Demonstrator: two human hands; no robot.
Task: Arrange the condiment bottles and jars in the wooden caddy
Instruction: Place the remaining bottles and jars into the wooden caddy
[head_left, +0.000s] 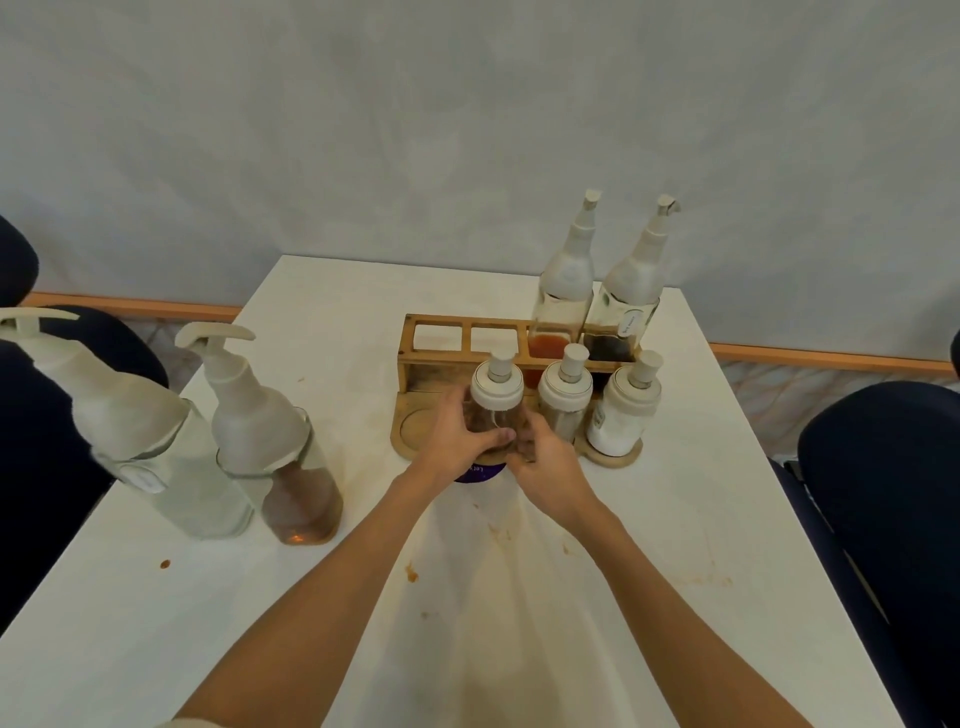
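The wooden caddy stands mid-table. Its back row holds two tall bottles on the right, one with red sauce and one with dark sauce; the two left back slots are bare. In the front row a grey-filled jar and a white-filled jar sit in round recesses. My left hand and my right hand both grip a brown-filled jar over the front row, beside the bare leftmost recess. Whether its base is seated is hidden.
Two tall pump bottles stand at the left of the white table: a clear one and one with brown liquid. A purple-labelled object shows beneath my hands. Dark chairs flank the table; stains mark its top.
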